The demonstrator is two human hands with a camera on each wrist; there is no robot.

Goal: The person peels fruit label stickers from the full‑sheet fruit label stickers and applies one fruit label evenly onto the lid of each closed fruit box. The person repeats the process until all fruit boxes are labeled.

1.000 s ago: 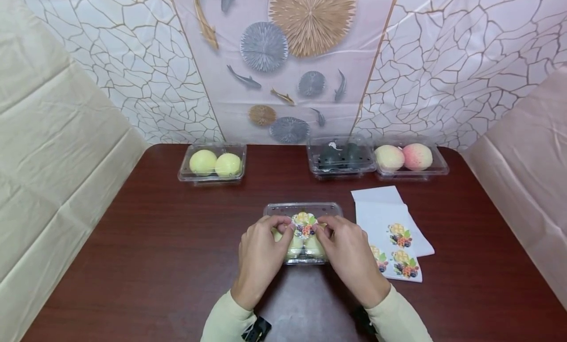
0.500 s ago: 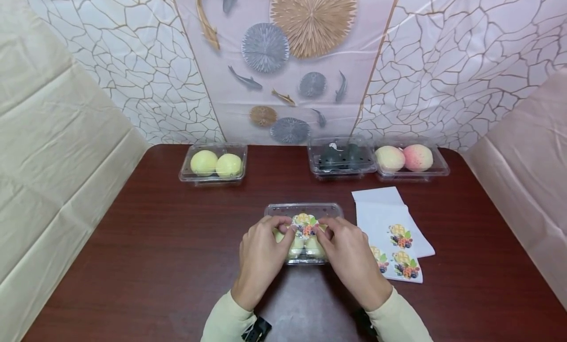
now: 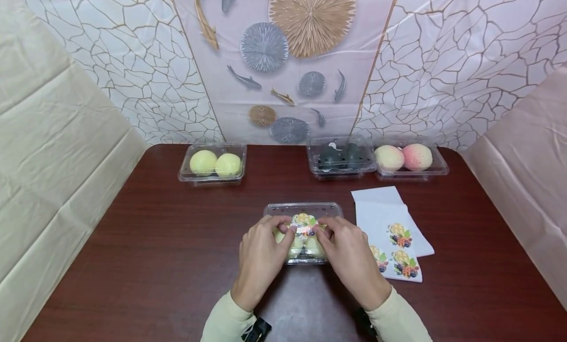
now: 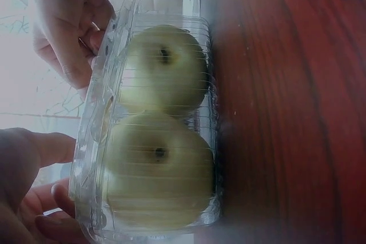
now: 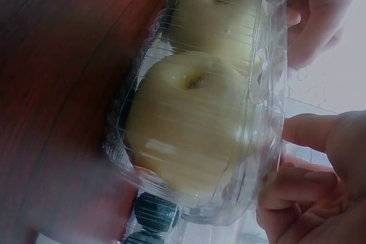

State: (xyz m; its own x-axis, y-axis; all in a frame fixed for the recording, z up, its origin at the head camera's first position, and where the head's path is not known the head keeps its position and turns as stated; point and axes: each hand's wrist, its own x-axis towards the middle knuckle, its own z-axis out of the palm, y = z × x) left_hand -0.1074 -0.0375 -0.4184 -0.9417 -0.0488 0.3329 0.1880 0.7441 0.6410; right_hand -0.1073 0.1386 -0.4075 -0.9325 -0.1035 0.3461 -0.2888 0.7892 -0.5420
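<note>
A clear plastic clamshell box [image 3: 303, 207] with two pale yellow-green, apple-like fruits [image 4: 160, 170] stands before me, lid down. On its lid lies a round sticker [image 3: 304, 226] with a printed fruit picture. My left hand [image 3: 264, 251] holds the sticker's left edge with thumb and index finger. At the right edge, my right hand [image 3: 352, 253] does the same. Both wrist views show the fingers curled at the top of the lid, and the right thumb [image 5: 311, 130] touches it. How firmly the sticker lies on the lid cannot be told.
White sticker sheets [image 3: 385, 214] with several fruit prints lie right of the box. Along the back edge stand a box of yellow fruits [image 3: 228, 165], a box of dark green fruits [image 3: 330, 157] and a box of peaches [image 3: 418, 157]. Patterned cloth walls [image 3: 443, 86] enclose the table.
The hands and box stay almost in place. A bright glare now shows on the sticker's middle, absent in the earlier frames.
</note>
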